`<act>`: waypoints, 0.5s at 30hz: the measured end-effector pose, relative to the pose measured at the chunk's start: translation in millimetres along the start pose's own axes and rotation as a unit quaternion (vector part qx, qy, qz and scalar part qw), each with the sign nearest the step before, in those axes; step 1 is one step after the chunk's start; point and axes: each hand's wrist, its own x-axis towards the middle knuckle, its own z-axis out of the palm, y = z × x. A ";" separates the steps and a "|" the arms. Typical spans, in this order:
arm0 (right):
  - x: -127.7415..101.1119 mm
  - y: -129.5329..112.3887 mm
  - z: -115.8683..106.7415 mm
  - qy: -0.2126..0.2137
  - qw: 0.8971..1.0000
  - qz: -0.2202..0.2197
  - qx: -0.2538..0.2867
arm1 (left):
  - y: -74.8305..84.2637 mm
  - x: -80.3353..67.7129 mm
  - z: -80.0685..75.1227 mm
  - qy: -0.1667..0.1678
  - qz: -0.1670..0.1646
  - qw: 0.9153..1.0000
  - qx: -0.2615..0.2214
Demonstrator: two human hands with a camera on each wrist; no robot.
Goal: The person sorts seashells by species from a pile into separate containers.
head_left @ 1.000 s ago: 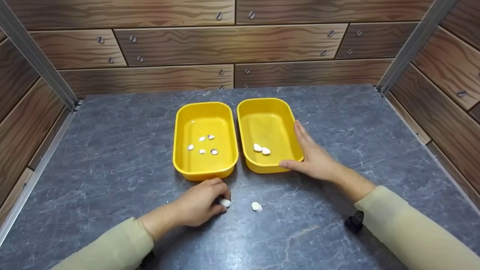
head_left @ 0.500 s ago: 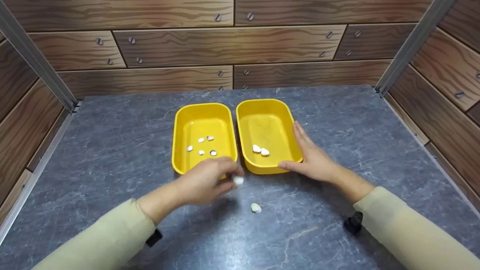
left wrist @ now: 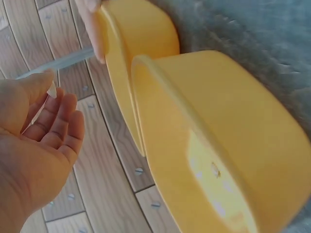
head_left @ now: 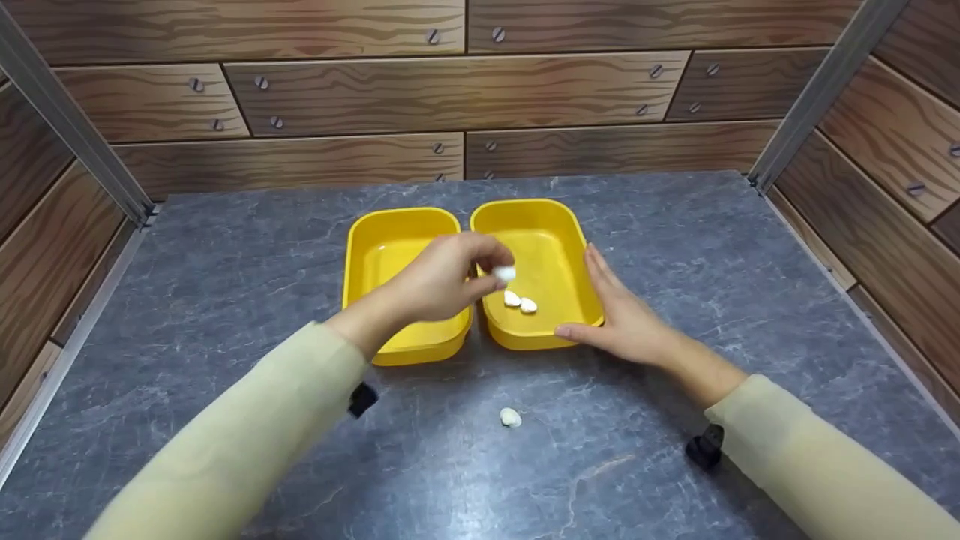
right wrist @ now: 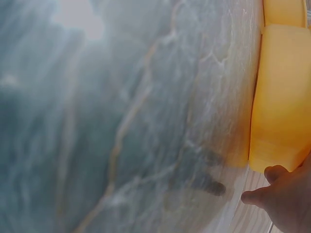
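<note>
Two yellow trays stand side by side on the grey table. My left hand pinches a white shell and holds it above the right tray, which has two white shells in it. My arm partly covers the left tray. My right hand lies with straight fingers against the right tray's outer side, thumb at its near corner. One more white shell lies on the table in front of the trays. In the left wrist view my left hand shows beside the left tray.
Wood-patterned walls enclose the grey marble-look table at the back and both sides, with metal posts in the corners. Black wrist straps sit on both sleeves.
My left hand picked a white shell up from the table and carried it up and right, from in front of the left tray to above the right tray. The right hand stayed put.
</note>
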 end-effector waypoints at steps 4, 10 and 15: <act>-0.7 0.0 -0.2 -0.001 1.000 -0.001 -0.001 | -5.9 21.6 4.6 0.007 -0.034 0.999 -0.010; -1.1 -0.1 0.0 -0.005 1.000 0.002 -0.002 | -17.6 47.3 14.6 0.005 -0.086 0.996 -0.021; -0.6 0.1 -0.5 -0.006 1.000 0.006 -0.005 | -27.3 61.1 24.0 0.008 -0.112 0.993 -0.031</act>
